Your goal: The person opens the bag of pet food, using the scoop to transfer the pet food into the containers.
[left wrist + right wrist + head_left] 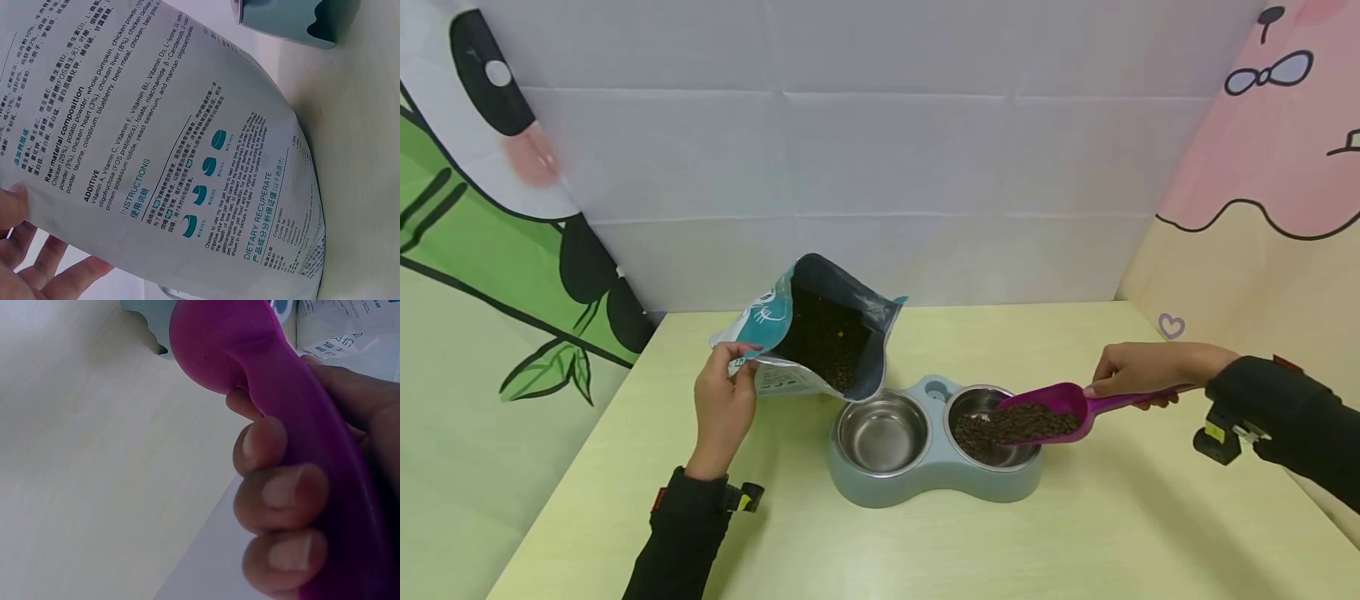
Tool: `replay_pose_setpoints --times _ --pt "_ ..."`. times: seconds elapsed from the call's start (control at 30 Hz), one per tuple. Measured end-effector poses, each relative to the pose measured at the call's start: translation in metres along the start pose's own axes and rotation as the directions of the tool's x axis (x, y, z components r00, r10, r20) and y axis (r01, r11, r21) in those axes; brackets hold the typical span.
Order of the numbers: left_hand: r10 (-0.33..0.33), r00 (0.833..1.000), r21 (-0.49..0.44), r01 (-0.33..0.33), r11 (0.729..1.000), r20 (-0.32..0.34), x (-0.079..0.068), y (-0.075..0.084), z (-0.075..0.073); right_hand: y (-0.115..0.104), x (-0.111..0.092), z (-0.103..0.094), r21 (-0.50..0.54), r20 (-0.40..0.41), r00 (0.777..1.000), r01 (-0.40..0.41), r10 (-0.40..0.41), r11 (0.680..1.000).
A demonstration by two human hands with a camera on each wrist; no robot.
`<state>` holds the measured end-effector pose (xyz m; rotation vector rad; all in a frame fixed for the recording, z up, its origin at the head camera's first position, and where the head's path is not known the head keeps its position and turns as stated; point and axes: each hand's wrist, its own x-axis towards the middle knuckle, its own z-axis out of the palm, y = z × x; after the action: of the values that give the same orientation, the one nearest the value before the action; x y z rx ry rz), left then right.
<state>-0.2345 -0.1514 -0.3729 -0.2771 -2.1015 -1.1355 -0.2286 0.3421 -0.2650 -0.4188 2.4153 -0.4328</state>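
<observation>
Your pet-food bag (187, 156) carries all the print you can read.
In your left wrist view, its white panel shows you "Raw material composition" (64, 134) with "Chicken (25%)", "ADDITIVE" (92, 185) with "Vitamin A, Vitamin C, Vitamin E", teal "INSTRUCTIONS" (135, 186) beside "使用说明", and teal "DIETARY RECUPERATE" (258, 217) above "Crude protein" and "Crude fat"; Chinese lines run alongside. You'll find the bag's lettering too small or blurred to read in your head and right wrist views.
</observation>
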Motion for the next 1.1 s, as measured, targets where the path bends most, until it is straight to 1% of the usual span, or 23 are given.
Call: replay_pose_setpoints --times 0.17,0.33,0.57,1.1 --pt "-0.008 1.000 0.001 0.008 1.000 0.003 0.000 0.002 -0.001 -0.005 0.000 -0.003 -0.046 0.009 1.000 -0.030 0.030 0.999" --pt "0.001 1.000 -0.004 -0.001 1.000 0.001 0.000 0.003 -0.002 -0.010 -0.002 -0.008 -0.087 0.013 0.999 -0.049 0.050 0.995" --pt "0.007 1.000 -0.012 -0.007 1.000 0.003 0.001 0.005 -0.003 -0.014 -0.004 -0.011 -0.115 0.019 0.999 -0.026 0.029 0.993" --pt "-0.015 1.000 -0.004 0.015 1.000 0.014 0.001 0.003 -0.003 -0.030 -0.009 -0.023 -0.210 0.026 0.997 -0.063 0.070 0.976"
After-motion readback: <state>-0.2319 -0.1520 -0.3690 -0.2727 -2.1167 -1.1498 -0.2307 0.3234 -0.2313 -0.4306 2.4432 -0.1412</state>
